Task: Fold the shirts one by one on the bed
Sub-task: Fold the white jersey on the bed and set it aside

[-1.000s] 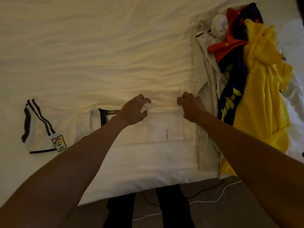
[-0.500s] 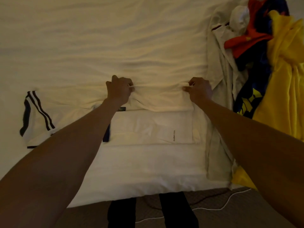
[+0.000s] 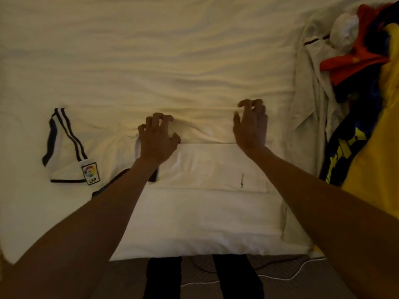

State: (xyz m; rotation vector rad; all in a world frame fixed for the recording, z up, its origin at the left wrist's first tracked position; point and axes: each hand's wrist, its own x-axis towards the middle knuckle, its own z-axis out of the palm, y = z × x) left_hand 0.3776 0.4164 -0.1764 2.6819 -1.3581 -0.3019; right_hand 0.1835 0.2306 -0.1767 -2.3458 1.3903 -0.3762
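The white shirt [image 3: 211,167] lies on the bed [image 3: 151,50], near the edge at 6 o'clock. Its striped sleeve [image 3: 64,152] sticks out at 9 o'clock. The left hand [image 3: 158,139] and right hand [image 3: 251,126] sit apart on its far edge, fingers bent like claws. I cannot tell if they pinch the cloth. A pile of bright shirts [image 3: 377,169] sits at 3 o'clock.

White cable [image 3: 302,266] on grey carpet [image 3: 291,290], dark trouser legs [image 3: 164,277]
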